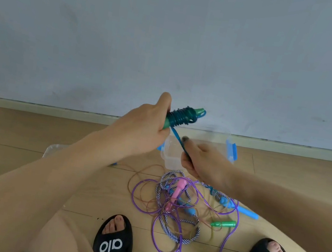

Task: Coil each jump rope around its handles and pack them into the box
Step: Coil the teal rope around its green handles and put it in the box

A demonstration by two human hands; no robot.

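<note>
Broadly, the pale wood-plank floor (26, 130) runs back to a grey-blue wall (178, 28), leaving plenty of open room left of the work. On the planks sits a clear plastic box with blue latches (171, 160), open-topped and partly hidden behind the hands; just in front of it lies a tangled heap of loose jump ropes (182, 206), purple, striped and thin brown, between two black slippers (113, 243). Held above the box, the left hand (140, 128) grips a green pair of handles wound with blue cord (181, 117). The right hand (204, 166) pinches the blue cord tail (177, 139), taut. Coiling looks nearly finished; next I'd expect the tail tucked in, then the bundle lowered into the box.
</note>
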